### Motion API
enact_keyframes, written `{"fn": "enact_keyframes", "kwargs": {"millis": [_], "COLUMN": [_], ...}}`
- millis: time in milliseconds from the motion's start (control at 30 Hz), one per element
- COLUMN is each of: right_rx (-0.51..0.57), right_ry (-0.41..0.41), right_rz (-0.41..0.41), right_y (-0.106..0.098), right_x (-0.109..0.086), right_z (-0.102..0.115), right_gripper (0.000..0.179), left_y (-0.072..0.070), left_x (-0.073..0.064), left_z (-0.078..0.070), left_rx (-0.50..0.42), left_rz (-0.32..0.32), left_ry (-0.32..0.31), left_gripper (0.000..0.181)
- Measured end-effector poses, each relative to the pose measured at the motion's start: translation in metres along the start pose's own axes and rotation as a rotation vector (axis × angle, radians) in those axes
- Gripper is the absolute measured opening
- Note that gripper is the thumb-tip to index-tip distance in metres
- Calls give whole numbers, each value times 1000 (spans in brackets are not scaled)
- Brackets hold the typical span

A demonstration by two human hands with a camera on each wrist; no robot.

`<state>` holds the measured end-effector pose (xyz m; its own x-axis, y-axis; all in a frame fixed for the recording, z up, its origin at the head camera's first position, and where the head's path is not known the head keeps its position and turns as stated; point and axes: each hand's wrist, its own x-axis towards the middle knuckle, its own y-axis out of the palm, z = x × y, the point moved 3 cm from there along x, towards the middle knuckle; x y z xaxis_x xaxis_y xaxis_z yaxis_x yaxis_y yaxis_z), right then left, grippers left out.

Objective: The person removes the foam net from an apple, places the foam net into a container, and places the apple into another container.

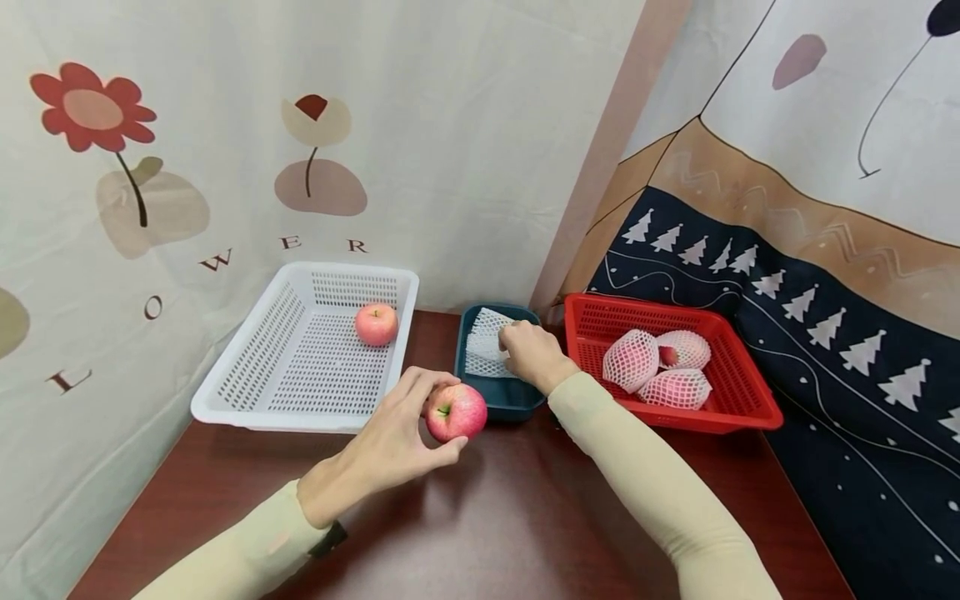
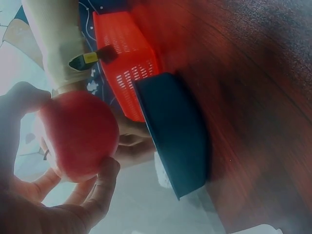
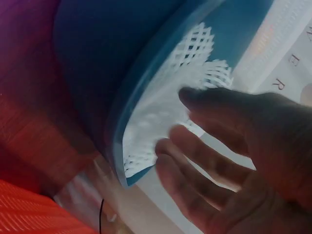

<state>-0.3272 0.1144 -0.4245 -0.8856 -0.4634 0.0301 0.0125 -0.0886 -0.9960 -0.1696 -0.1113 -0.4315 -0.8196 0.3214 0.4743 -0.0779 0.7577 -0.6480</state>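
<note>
My left hand [image 1: 393, 433] grips a red apple [image 1: 457, 412], its thumb and fingers around the sides. That apple [image 2: 80, 136] is held above the table, in front of the dark teal tray [image 1: 498, 396]. White foam net sleeves [image 1: 487, 350] lie in the tray. Over them is my right hand [image 1: 534, 354]; in the right wrist view its fingers [image 3: 195, 151] are loosely bent, with thumb and fingertips apart beside the foam nets [image 3: 161, 112]. Whether the fingertips touch the netting is hard to tell.
A white basket [image 1: 247, 412] at the left holds one bare apple [image 1: 376, 324]. At the right, a red basket [image 1: 712, 423] contains several net-wrapped apples [image 1: 632, 360]. Printed curtains [image 1: 465, 150] hang behind the brown table [image 1: 480, 517].
</note>
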Motion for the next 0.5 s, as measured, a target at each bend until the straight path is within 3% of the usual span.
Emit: {"fn": "enact_keyframes", "kwargs": {"millis": [333,500], "right_rx": [63,78], "right_ry": [-5,8], "right_rz": [187,235], "right_y": [2,5], "right_x": [-7,-10], "right_z": [2,0], "right_gripper": [34,37], "left_y": [2,3], "left_x": [2,2], "left_z": [-1,-2], "left_rx": [5,13], "left_rz": [-6,1], "left_ry": [16,9], "left_gripper": [73,73]}}
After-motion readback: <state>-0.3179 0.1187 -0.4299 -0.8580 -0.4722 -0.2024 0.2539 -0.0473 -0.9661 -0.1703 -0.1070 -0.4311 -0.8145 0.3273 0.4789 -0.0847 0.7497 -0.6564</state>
